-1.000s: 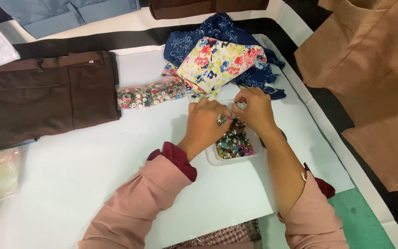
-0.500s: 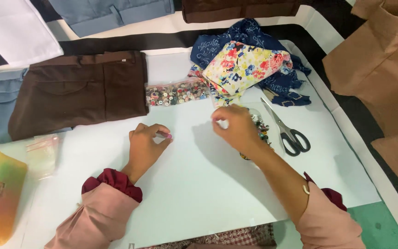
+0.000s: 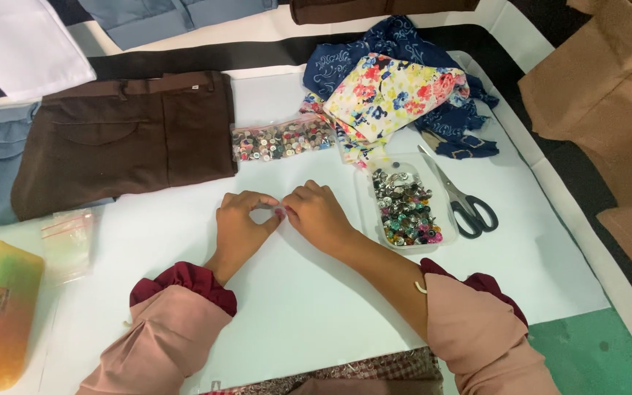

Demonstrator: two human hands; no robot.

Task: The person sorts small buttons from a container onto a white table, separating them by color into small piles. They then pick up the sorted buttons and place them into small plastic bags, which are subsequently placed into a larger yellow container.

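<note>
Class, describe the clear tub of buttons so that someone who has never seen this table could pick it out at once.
Start at the white sheet covering the table, then find the right hand. Just beyond its wrist, beside the black-handled scissors, sits the clear tub. Unlike the flat clear bag of buttons by the brown trousers, it is a rigid open tray.

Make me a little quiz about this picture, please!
1. True or false: the black-handled metal scissors lie to the right of the clear plastic tray of mixed buttons.
2. What sits between the folded brown trousers and the floral patterned fabric?
3. Do the left hand and right hand meet or stay apart?

Key: 1 true. 2 a clear bag of buttons. 3 their fingertips meet.
</note>
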